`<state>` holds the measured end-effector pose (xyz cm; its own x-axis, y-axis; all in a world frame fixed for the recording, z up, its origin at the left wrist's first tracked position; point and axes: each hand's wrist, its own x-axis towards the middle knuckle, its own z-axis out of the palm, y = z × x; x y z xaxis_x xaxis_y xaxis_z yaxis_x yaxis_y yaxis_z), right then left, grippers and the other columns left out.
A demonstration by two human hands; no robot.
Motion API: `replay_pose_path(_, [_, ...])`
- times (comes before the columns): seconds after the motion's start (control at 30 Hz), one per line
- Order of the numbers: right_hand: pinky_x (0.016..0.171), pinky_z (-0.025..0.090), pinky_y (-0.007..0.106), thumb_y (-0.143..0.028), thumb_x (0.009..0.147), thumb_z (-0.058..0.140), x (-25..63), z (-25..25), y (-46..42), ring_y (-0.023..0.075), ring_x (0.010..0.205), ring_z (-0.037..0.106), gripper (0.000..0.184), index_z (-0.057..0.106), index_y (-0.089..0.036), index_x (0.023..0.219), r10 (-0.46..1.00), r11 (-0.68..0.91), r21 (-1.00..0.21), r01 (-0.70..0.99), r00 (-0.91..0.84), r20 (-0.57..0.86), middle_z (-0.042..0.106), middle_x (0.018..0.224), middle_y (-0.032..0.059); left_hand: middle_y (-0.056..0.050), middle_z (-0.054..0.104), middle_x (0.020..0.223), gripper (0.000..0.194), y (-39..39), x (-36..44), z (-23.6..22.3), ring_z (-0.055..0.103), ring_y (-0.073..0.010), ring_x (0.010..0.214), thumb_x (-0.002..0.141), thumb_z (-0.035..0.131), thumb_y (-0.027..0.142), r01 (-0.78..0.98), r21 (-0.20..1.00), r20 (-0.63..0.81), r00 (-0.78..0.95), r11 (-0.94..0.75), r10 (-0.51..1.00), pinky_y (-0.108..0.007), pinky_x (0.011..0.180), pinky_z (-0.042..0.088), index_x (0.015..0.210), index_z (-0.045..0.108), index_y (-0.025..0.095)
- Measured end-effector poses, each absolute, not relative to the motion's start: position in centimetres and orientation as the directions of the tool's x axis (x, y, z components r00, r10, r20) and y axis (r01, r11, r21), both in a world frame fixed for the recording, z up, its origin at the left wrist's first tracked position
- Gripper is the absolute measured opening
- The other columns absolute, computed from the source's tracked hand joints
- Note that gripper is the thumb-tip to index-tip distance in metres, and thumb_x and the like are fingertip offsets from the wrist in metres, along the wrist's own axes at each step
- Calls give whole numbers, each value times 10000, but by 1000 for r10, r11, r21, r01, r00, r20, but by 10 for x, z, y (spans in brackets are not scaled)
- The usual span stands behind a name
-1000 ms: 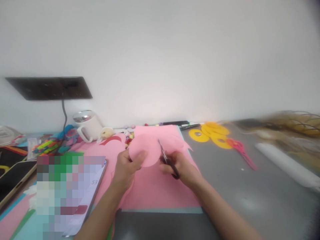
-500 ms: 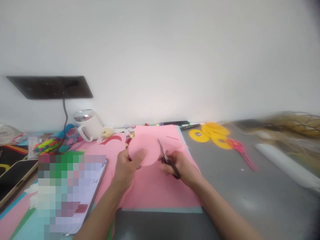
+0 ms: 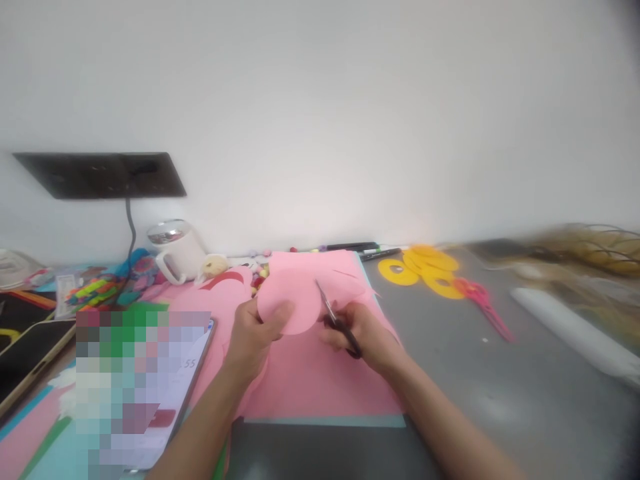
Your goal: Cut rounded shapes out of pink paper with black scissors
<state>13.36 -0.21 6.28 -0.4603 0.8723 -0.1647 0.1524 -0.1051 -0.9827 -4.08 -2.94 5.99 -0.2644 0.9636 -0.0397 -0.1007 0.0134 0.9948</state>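
Note:
Between thumb and fingers, my left hand (image 3: 255,333) pinches a round pink paper disc (image 3: 293,290) by its lower left part. Black-handled scissors (image 3: 343,330) are gripped in my right hand (image 3: 365,333), their blades pointing up and left beside the disc's right edge. Whether the blades touch the paper I cannot tell. Below both hands lie pink paper sheets (image 3: 320,380) with a light blue sheet's edge showing under them. More pink paper with a red curved strip (image 3: 225,280) rests behind my left hand.
Yellow paper rings (image 3: 399,271) and pink scissors (image 3: 484,308) lie on the grey table at right, near a white roll (image 3: 570,330). Black pens (image 3: 353,245) lie along the wall. At left are a white lidded mug (image 3: 180,253), a phone (image 3: 187,373) and colourful craft pieces.
Both hands, the disc and the scissors stay almost in place. Behind the scissors, the pink paper's right edge shifted slightly early on. The number on the phone screen rises from 53 to 55.

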Motion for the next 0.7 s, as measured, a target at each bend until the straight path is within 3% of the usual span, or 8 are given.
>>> replay_pose_path(0.27, [457, 251, 221, -179, 598, 605, 135, 62, -1, 76, 465, 354, 173, 437, -193, 564, 871, -83, -982, 167, -466, -153, 408, 487, -68, 69, 293, 500, 420, -30, -39, 62, 262, -69, 505, 520, 788, 274, -163, 987, -48, -282, 1, 958, -213, 428, 250, 458, 383, 180])
replay_pose_path(0.5, [447, 260, 209, -159, 605, 612, 135, 65, -3, 75, 469, 378, 114, 500, -174, 616, 884, -97, -965, 242, -425, -195, 443, 493, -63, 36, 422, 530, 310, -30, -39, 64, 368, -91, 540, 503, 805, 286, -174, 985, -71, -297, 19, 952, -204, 440, 312, 520, 530, 143])
replay_pose_path(0.7, [469, 334, 216, -177, 652, 611, 136, 59, -3, 91, 476, 446, 68, 567, -161, 701, 903, -93, -970, 223, -393, -177, 468, 502, -61, 51, 347, 511, 386, -31, -37, 68, 290, -69, 517, 544, 788, 343, -140, 990, -35, -298, -8, 954, -195, 422, 261, 492, 455, 154])
